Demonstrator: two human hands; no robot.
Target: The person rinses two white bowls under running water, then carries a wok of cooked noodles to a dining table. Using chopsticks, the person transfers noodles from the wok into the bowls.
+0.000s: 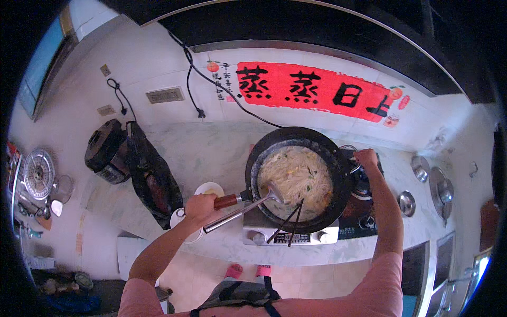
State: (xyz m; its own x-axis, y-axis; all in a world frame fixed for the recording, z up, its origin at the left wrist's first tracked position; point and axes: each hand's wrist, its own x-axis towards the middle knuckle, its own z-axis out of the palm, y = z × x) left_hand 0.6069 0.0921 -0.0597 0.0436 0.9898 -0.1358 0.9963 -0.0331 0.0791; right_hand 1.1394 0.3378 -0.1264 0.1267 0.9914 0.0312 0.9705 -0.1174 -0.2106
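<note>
A black wok [253,158] sits over a silver induction cooker [330,236]. Inside it are thin noodles [293,170] in pale broth with bits of green leaf. My left hand [202,208] grips the wok's wooden handle [227,202]. My right hand [365,158] holds the metal loop handle [350,148] on the opposite side. A metal ladle [245,208] leans over the near left rim, its bowl resting at the noodles. Two dark chopsticks [291,226] lean on the near rim with their tips in the broth.
Left of the wok stand a white bowl [210,189], a lidded white container [176,224], a black plastic bag [152,186] and an electric pressure cooker [105,152]. A black gas hob [356,216] lies to the right. Beyond it are metal bowls [407,204]. A power cord [253,111] runs behind the wok.
</note>
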